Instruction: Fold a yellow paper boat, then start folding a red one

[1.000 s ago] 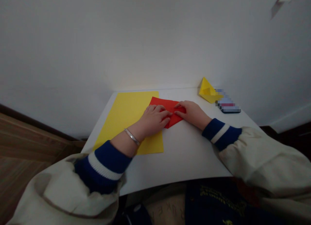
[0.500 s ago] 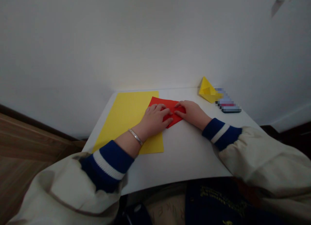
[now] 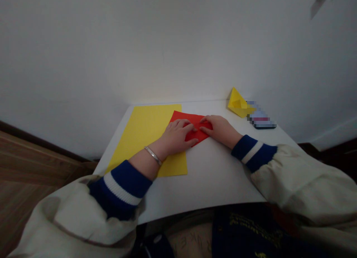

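Observation:
A piece of red paper (image 3: 192, 118), apparently folded, lies on the white table, its left part over a yellow sheet (image 3: 150, 120). My left hand (image 3: 178, 137) rests across its left half, fingers spread and pressing on the paper, thumb near the lower edge. My right hand (image 3: 219, 128) touches the right end, fingertips and thumb apart and laid on the red surface. Part of the paper is hidden under both hands. Nothing appears pinched between the fingers of either hand.
A folded yellow paper shape (image 3: 237, 103) stands at the back right, beside a phone-like flat object (image 3: 262, 118) that is blurred out. The white table (image 3: 212, 180) meets a pale wall (image 3: 173, 46) at the back. Wooden furniture (image 3: 36, 176) is at the left.
My left hand and forearm have shifted very slightly left. The red paper and my right hand look almost the same.

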`<state>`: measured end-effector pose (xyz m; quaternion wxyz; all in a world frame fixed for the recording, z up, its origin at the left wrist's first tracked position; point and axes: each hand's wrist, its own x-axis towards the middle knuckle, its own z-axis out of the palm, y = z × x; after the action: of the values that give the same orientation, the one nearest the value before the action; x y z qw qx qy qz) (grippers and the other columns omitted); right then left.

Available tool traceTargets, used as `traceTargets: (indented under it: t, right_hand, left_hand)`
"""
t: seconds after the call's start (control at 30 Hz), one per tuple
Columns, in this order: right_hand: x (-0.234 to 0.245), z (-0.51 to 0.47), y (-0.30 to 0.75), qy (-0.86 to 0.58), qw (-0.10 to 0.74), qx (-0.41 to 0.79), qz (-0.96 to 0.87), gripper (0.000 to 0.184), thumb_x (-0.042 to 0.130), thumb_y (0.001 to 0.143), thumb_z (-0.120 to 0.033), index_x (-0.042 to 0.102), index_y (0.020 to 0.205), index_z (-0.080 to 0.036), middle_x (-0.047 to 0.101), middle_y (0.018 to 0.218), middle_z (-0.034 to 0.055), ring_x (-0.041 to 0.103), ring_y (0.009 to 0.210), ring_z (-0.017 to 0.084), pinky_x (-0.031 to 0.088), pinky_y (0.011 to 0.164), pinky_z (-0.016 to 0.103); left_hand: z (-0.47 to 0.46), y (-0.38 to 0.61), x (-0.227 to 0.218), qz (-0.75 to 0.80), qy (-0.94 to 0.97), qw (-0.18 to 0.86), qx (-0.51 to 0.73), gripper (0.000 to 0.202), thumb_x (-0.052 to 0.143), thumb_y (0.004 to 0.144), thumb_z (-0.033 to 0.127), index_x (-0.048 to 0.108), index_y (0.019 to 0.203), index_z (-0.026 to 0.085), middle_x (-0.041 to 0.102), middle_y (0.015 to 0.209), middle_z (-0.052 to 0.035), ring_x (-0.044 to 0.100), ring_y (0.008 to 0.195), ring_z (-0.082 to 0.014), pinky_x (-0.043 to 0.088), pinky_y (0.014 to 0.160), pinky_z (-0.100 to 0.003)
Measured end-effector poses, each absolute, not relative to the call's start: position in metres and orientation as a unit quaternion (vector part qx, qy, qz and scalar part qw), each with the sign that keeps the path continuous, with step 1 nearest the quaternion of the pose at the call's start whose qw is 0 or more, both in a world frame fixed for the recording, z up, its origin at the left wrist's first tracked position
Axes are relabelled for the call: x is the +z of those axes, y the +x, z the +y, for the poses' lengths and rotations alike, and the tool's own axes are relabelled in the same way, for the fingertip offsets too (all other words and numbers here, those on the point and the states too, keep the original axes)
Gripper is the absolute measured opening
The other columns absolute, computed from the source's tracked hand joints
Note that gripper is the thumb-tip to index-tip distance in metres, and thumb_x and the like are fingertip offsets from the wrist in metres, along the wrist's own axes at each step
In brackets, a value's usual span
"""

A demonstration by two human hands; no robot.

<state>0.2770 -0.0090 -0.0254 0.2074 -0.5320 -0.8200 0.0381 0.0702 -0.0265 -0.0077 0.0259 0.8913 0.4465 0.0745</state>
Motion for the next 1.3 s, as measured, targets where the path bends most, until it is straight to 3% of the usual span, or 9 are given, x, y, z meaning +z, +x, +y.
traceTargets:
  t: [0.47,0.67,0.8,0.9,1.1,1.3]
  right_hand:
    - [-0.0257,-0.0087,0.2778,-0.532,0.205,0.046,-0.82,0.027,0.059,0.084,-0.035,0.065,0.104,-0.018,0.069,0.104,0.0096,0.062,0.097,0.025,0.046,0.088,0.04]
    - [-0.0254,-0.011,0.2774,-0.535,0.212,0.041,-0.816,0.026,0.059,0.084,-0.034,0.065,0.103,-0.018,0.069,0.104,0.0094,0.061,0.097,0.024,0.045,0.089,0.039]
    - [-0.0236,-0.0135,0.2766,-0.535,0.218,0.036,-0.815,0.025,0.059,0.084,-0.033,0.065,0.102,-0.018,0.069,0.104,0.009,0.061,0.096,0.024,0.046,0.087,0.039]
    - [-0.0226,-0.0139,0.2762,-0.536,0.221,0.039,-0.814,0.024,0.059,0.084,-0.032,0.064,0.102,-0.018,0.069,0.104,0.0086,0.061,0.096,0.023,0.046,0.087,0.038]
    - [-0.0218,-0.0133,0.2759,-0.539,0.224,0.046,-0.811,0.021,0.058,0.084,-0.029,0.063,0.101,-0.019,0.069,0.103,0.0078,0.061,0.094,0.023,0.045,0.086,0.037]
    - [-0.0205,-0.0144,0.2745,-0.546,0.219,0.042,-0.808,0.018,0.055,0.084,-0.026,0.061,0.099,-0.019,0.069,0.099,0.0068,0.062,0.089,0.022,0.046,0.079,0.035]
  left_hand:
    - [-0.0186,0.0633,-0.0092,0.424,0.902,0.077,0.019,0.065,0.05,0.08,0.061,0.049,0.132,0.023,0.037,0.145,-0.0111,0.032,0.133,-0.0318,0.023,0.112,-0.047]
    - [-0.017,0.0617,-0.0092,0.442,0.891,0.105,-0.021,0.053,0.043,0.088,0.044,0.041,0.137,0.025,0.032,0.15,-0.0069,0.025,0.139,-0.0259,0.017,0.115,-0.044]
    - [-0.0206,0.0639,-0.0092,0.438,0.894,0.091,0.003,0.049,0.027,0.094,0.035,0.039,0.139,0.019,0.038,0.147,-0.0077,0.025,0.14,-0.0234,0.017,0.115,-0.04]
    - [-0.0245,0.0659,-0.0099,0.443,0.894,0.07,0.02,0.053,0.026,0.095,0.038,0.035,0.142,0.014,0.04,0.146,-0.0114,0.028,0.138,-0.0261,0.019,0.113,-0.042]
    - [-0.0264,0.0654,-0.0124,0.435,0.899,0.053,0.014,0.064,0.033,0.091,0.052,0.033,0.145,0.017,0.036,0.148,-0.0133,0.028,0.137,-0.0316,0.018,0.113,-0.047]
    - [-0.0252,0.0638,-0.0152,0.431,0.901,0.04,0.014,0.064,0.031,0.092,0.054,0.032,0.146,0.019,0.036,0.148,-0.0137,0.029,0.136,-0.0303,0.017,0.113,-0.047]
